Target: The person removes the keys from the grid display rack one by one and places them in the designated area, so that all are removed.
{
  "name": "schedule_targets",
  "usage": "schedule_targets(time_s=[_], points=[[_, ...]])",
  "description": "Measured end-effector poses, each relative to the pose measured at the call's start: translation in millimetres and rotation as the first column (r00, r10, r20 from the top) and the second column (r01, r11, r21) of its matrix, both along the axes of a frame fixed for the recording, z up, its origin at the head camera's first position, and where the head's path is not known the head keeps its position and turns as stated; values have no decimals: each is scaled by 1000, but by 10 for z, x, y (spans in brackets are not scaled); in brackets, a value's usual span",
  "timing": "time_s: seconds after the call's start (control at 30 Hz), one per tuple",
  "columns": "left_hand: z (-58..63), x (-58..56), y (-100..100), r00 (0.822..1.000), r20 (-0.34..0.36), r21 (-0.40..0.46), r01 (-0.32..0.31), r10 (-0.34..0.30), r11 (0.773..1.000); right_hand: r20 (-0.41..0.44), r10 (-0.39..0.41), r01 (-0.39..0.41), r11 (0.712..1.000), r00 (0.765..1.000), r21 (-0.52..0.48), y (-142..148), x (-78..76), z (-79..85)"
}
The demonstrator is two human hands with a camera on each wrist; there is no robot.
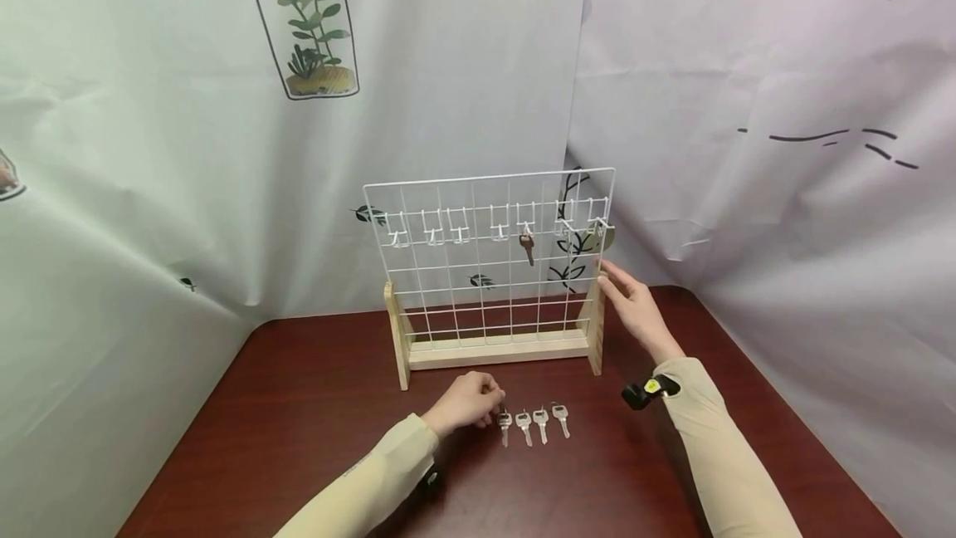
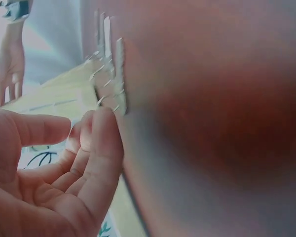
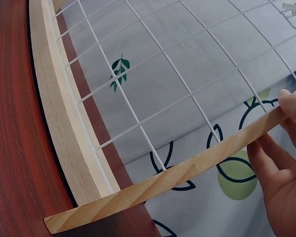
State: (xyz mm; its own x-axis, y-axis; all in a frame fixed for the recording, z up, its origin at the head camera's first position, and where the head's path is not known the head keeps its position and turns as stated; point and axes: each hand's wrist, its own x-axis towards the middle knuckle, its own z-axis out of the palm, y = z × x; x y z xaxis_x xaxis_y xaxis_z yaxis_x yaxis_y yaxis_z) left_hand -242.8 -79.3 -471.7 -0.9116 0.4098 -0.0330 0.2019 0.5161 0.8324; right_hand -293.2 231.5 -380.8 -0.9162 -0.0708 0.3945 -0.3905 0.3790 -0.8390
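A wire grid rack with a wooden stand [image 1: 500,350] stands upright on the table. My right hand [image 1: 633,305] grips the top of its right wooden post [image 3: 187,165], thumb on one side and fingers on the other. Several silver keys with small rings lie in a row before the rack. My left hand [image 1: 466,399] is at the leftmost key [image 1: 505,431]. In the left wrist view its index fingertip is by the ring of the nearest key [image 2: 120,74], and the thumb stands apart from the fingers. A brown key [image 1: 527,249] hangs from a hook on the grid.
Several white hooks line the upper grid, among them a left-end hook [image 1: 399,237]. A printed curtain [image 1: 463,90] rises close behind the rack and along both sides of the dark red table [image 1: 299,422]. A black wrist device [image 1: 644,393] is strapped at the right sleeve.
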Motion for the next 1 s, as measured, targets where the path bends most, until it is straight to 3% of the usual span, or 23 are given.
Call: schedule_targets(time_s=[0.37, 0.67, 0.87, 1.0], points=[[404, -191, -59, 999, -40, 100, -19, 23, 995, -11, -17, 17, 1000, 1000, 24, 3, -21, -24], [752, -313, 0, 988, -151, 152, -18, 41, 988, -7, -30, 30, 1000, 1000, -6, 127, -283, -309], [935, -382, 70, 981, -191, 188, 0, 36, 982, 4, -16, 17, 1000, 1000, -20, 113, -274, -288], [1043, -407, 106, 979, -199, 224, 8, 38, 975, 9, -10, 10, 1000, 1000, -11, 57, -160, -159]])
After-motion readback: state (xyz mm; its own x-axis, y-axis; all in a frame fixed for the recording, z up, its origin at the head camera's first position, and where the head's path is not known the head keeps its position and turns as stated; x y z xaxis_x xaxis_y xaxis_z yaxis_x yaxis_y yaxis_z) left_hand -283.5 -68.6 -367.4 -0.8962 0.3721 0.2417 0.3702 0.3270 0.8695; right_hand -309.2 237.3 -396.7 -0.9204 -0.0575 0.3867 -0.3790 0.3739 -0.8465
